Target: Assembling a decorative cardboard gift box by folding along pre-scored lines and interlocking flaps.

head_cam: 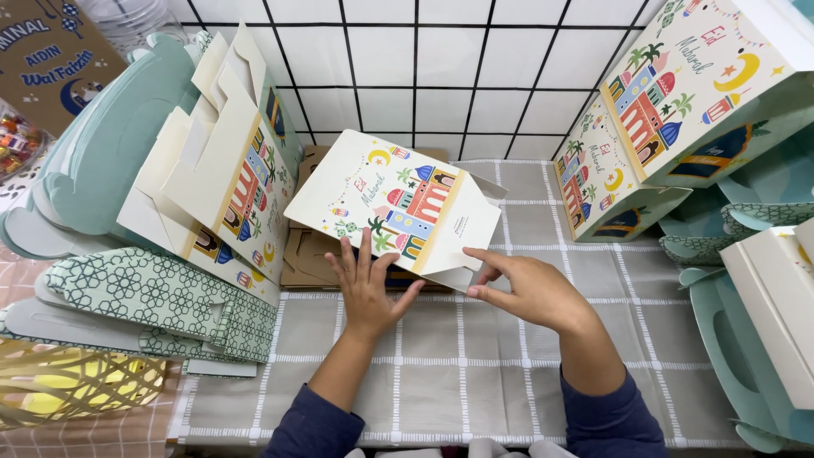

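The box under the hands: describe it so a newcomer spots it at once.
Start at the grey checked cloth below the tiled wall. At its far middle, the box lies tilted, cream with colourful buildings. Unlike the stacks at either side, both the left hand and right hand touch it.

Left hand [366, 284] flat with fingers spread; right hand [530, 288] pinching, both forearms reaching forward.

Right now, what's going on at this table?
A person is working on a printed cream box over a grey checked cloth. The left hand lies flat on its near edge; the right hand pinches a flap at its lower right corner. Flat unfolded boxes are stacked to the left, and assembled boxes stand to the right.
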